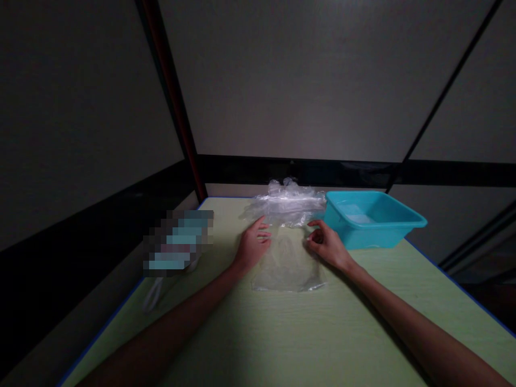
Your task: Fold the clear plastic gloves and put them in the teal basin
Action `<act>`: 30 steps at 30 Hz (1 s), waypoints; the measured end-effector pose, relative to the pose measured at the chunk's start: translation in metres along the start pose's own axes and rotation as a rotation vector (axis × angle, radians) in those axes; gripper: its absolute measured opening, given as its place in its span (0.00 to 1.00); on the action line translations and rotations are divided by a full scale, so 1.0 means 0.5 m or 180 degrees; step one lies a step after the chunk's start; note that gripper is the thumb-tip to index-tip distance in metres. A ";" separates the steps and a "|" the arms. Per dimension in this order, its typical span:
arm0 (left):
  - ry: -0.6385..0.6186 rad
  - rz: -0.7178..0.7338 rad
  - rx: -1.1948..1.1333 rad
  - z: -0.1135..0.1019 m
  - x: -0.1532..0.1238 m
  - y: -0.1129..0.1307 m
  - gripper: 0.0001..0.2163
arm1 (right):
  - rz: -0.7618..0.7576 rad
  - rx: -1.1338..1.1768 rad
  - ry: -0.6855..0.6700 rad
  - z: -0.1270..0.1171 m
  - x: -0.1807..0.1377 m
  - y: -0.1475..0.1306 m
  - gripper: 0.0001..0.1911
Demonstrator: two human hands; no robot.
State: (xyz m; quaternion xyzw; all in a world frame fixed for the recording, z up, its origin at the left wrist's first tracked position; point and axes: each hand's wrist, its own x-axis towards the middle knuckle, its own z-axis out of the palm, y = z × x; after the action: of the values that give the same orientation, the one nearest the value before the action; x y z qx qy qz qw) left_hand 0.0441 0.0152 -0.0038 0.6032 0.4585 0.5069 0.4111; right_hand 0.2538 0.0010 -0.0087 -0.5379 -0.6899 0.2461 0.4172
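Observation:
A clear plastic bag [288,271] lies flat on the table between my two hands, its front edge toward me. My left hand [253,244] is at the bag's left side, with its fingers stretched out and apart. On the other side, my right hand [327,246] has its fingers bent and a gap between thumb and forefinger; I see nothing held there. Just beyond both hands sits a crumpled pile of clear plastic bags [288,204]. Whether the flat bag joins the pile cannot be made out.
A turquoise plastic basin [377,236] stands right of my right hand, with something pale inside. At the left edge of the light green table [274,338] lies a blurred-out object [179,242] with a white loop [152,295]. Panelled walls [298,97] rise behind the table.

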 end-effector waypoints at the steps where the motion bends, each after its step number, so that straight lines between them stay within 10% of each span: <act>1: -0.0001 0.0008 0.0015 0.001 0.000 0.000 0.28 | -0.0008 0.0040 -0.0010 -0.001 -0.001 0.002 0.17; 30: 0.0111 0.0301 0.0542 0.002 0.018 -0.007 0.22 | -0.0156 -0.0487 0.0344 0.002 -0.003 -0.001 0.14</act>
State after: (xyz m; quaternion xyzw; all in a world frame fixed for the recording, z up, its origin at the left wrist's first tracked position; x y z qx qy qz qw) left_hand 0.0452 0.0249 -0.0052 0.6481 0.4780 0.4953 0.3258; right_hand 0.2527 -0.0003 -0.0095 -0.5636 -0.6962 0.1530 0.4175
